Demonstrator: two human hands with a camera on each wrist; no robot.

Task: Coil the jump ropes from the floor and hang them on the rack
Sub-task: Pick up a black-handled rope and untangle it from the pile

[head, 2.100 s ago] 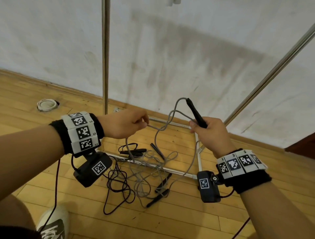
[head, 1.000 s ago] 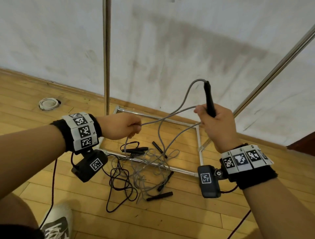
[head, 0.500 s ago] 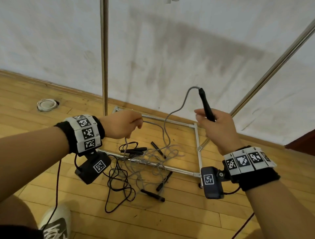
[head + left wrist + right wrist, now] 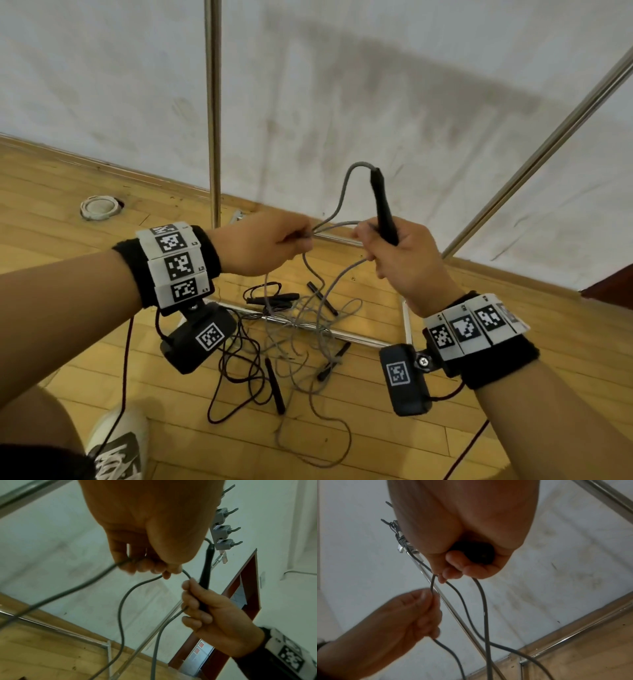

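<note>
My right hand (image 4: 383,246) grips the black handle (image 4: 383,205) of a grey jump rope (image 4: 339,202), handle upright, with loops of cord caught under the fingers. My left hand (image 4: 294,240) pinches the same grey cord (image 4: 123,563) just left of the right hand. The cord hangs from both hands down to a tangled pile of grey and black ropes (image 4: 294,339) with several black handles on the floor. In the right wrist view the handle's butt end (image 4: 474,554) shows inside my fist, and the left hand (image 4: 419,612) holds the cord below it.
The metal rack's base frame (image 4: 359,337) lies on the wooden floor under the pile, its uprights (image 4: 213,113) rising left and right (image 4: 548,144). Hooks (image 4: 223,530) sit on the rack's top bar. A white ring (image 4: 99,207) lies by the wall. My shoe (image 4: 116,445) is at lower left.
My hands have come together: the left has slid along the grey cord toward the right, which has dropped a little with the handle. More cord is gathered and the floor pile has shifted.
</note>
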